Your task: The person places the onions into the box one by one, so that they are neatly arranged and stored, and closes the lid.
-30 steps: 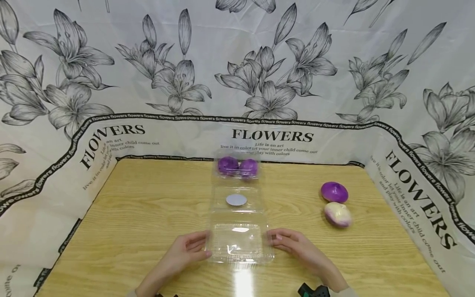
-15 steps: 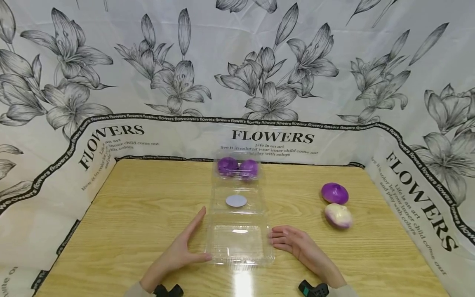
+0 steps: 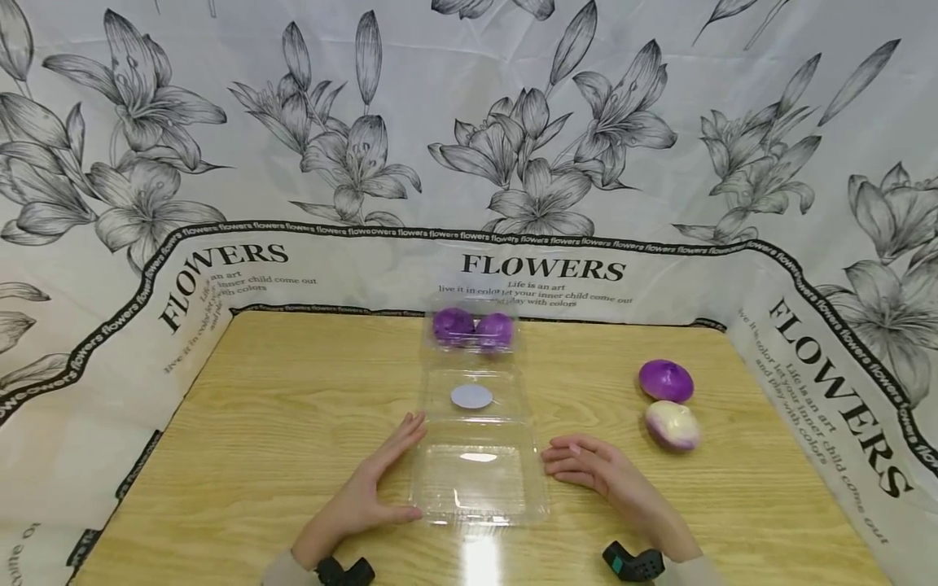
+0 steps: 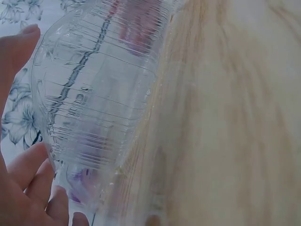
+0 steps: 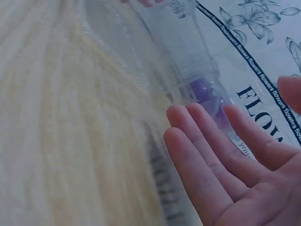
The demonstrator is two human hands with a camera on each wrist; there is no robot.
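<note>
A clear plastic clamshell box [image 3: 479,484] lies opened out between the hands, its ribbed tray nearest the person. A white oval label [image 3: 471,396] shows on the clear panel behind the tray. My left hand [image 3: 359,492] is beside the tray's left edge, thumb at the near corner and fingers extended up along the side. On the other side, my right hand [image 3: 604,472] has its fingers extended toward the tray's right edge, just apart from it. In the right wrist view, those fingers [image 5: 202,160] hold nothing.
Two purple onions [image 3: 453,325] sit inside clear plastic at the table's back. To the right lie a purple onion-like piece [image 3: 666,381] and, in front of it, a cream-and-purple one [image 3: 672,426]. A flower-printed cloth [image 3: 381,268] walls the wooden table [image 3: 293,391].
The left fingers have come off the tray's side, straightened and spread, then moved back close to its edge. My right hand has drawn slightly away to the right. The box stays put.
</note>
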